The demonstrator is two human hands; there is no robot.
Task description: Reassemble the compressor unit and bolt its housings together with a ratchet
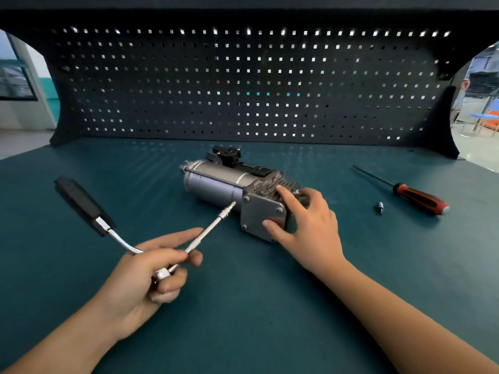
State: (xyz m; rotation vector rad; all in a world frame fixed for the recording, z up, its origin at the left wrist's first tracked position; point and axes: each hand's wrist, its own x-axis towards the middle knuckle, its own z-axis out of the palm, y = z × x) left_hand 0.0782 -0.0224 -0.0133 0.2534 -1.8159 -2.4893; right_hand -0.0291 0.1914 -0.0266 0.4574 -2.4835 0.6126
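Note:
The compressor unit [216,182], a grey metal cylinder with a black connector on top and a flat end plate, lies on its side in the middle of the green bench. My right hand [307,222] grips its end plate, thumb on the plate's face and fingers curled over the finned housing. My left hand [151,268] holds the ratchet [108,228] at its head, index finger stretched out. The ratchet's black handle points up and left. Its long extension bar [213,225] points at the compressor, with the tip just short of the plate's upper left bolt.
A screwdriver [415,197] with a red and black handle lies at the right of the bench [243,319]. A small metal socket bit [380,206] stands just left of its handle. A dark pegboard [243,85] closes off the back of the bench.

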